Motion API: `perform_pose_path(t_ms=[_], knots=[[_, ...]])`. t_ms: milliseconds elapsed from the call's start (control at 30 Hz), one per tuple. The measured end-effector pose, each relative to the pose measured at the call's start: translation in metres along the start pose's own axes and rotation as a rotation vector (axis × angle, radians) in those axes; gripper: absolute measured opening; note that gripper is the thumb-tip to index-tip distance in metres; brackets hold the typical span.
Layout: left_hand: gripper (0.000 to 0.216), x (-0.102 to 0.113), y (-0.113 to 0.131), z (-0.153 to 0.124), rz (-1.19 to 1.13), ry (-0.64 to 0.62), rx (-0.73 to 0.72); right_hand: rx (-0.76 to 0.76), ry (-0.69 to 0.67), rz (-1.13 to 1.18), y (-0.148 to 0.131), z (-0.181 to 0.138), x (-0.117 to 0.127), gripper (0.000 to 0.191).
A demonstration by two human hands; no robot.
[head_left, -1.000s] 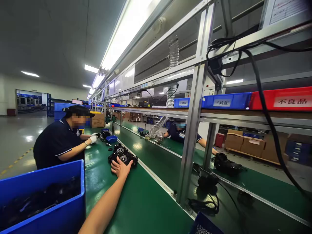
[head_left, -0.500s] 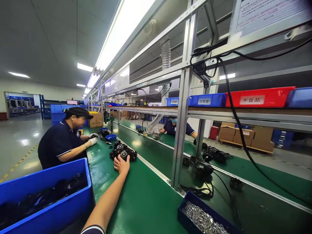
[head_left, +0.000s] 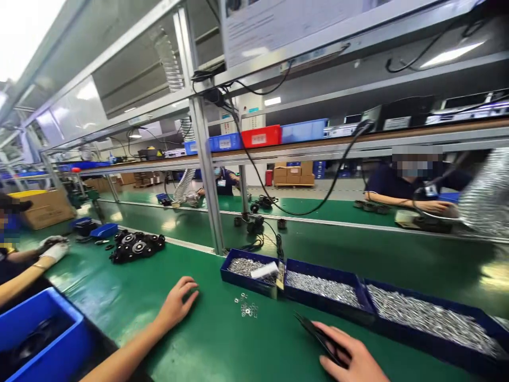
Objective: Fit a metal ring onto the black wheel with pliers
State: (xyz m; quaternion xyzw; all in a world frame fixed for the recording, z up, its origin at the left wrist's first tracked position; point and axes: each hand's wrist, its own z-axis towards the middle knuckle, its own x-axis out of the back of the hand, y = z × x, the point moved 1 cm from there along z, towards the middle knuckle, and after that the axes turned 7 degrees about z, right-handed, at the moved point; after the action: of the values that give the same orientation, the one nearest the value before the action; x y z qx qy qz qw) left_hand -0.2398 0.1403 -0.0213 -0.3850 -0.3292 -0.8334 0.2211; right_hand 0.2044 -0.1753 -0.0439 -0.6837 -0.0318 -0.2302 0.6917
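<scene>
While screw trays [head_left: 330, 286] crowd ahead, washers [head_left: 247, 307] lie between hands.

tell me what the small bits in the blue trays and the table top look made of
The small bits look like bright metal: silvery and glinting, likely screws, though too small to be sure. The blue trays look like moulded plastic, matte with thin walls. The table top looks like a green rubbery or vinyl mat with a soft sheen that mirrors the lights.

A: Report left hand status.
B: My left hand [head_left: 175, 306] lies palm down, forearm extended, fingers [head_left: 190, 291] slightly curled and spread, gripping nothing.
A: Right hand?
B: My right hand [head_left: 352, 359] sits low, fingers folded around black tweezers [head_left: 317, 333].
</scene>
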Motion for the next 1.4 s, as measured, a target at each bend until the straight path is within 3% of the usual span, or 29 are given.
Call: perform_pose_path(t_ms=[133,233,467,700,933,1167,1300,1400], knots=[[0.025,-0.029,0.074,0.011,-0.055,-0.217,-0.133,0.065,-0.007,-0.032,-0.009,0.003,-0.004,0.063],[0.023,-0.042,0.100,0.027,-0.027,-0.303,-0.132,0.107,-0.009,-0.044,-0.008,0.004,-0.006,0.061],[0.033,-0.051,0.114,0.045,0.056,-0.393,-0.139,0.127,0.012,-0.091,-0.004,0.004,-0.008,0.060],[0.037,-0.054,0.134,0.039,0.054,-0.364,-0.224,0.143,0.023,-0.121,-0.009,0.003,-0.007,0.059],[0.042,-0.071,0.142,0.040,0.098,-0.372,-0.252,0.188,0.033,-0.157,-0.021,0.004,-0.008,0.060],[0.047,-0.092,0.183,0.027,0.130,-0.368,-0.326,0.203,0.062,-0.171,-0.023,0.004,-0.006,0.064],[0.042,-0.088,0.195,0.020,0.084,-0.395,-0.405,0.185,0.063,-0.129,-0.017,0.005,-0.004,0.063],[0.042,-0.079,0.185,0.022,0.052,-0.386,-0.411,0.175,0.058,-0.103,-0.015,0.005,0.000,0.062]])
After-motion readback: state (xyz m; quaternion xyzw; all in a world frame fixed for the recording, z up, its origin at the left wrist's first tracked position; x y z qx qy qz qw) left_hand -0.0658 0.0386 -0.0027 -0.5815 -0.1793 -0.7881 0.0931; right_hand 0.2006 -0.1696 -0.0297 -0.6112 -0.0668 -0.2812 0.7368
